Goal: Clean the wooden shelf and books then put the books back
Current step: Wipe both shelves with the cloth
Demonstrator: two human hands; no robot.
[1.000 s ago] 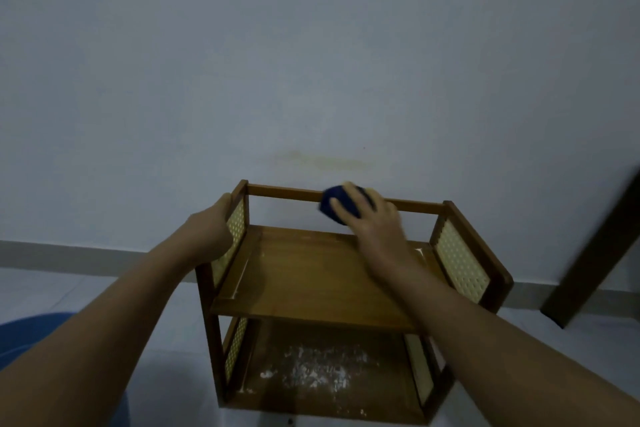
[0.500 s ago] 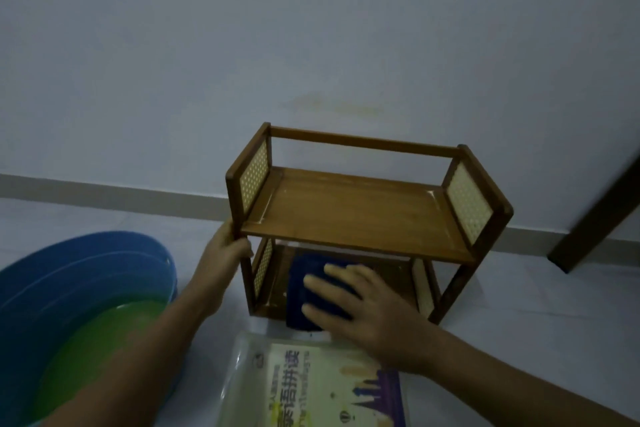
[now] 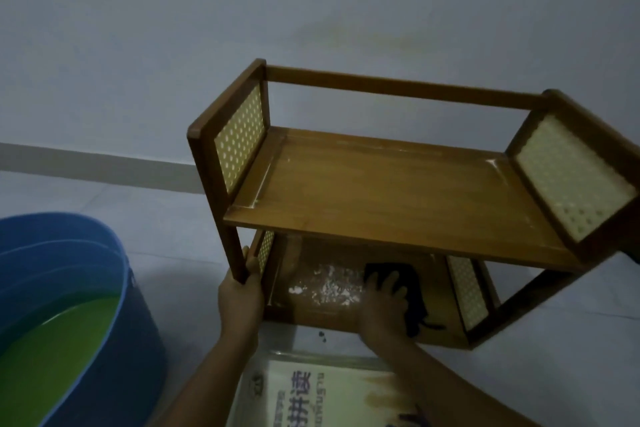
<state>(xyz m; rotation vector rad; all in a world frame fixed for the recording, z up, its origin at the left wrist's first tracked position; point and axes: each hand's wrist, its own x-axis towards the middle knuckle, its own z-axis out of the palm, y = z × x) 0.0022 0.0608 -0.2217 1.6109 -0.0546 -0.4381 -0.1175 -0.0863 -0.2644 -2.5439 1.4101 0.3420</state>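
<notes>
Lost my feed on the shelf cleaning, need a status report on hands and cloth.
Left hand grips shelf front leg. Right hand presses dark cloth flat on lower board, beside white powder. Book on floor, blue basin left; nothing blocking.

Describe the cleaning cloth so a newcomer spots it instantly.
Find the two-tier wooden shelf against the wall, then look at its bottom board. There the right hand presses flat on the dark blue cloth, just right of a white powder patch; it is the only dark, soft item on the shelf.

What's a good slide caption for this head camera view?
Left hand grips the wooden shelf leg while the right hand presses a dark cloth beside white dust on the bottom board.
</notes>
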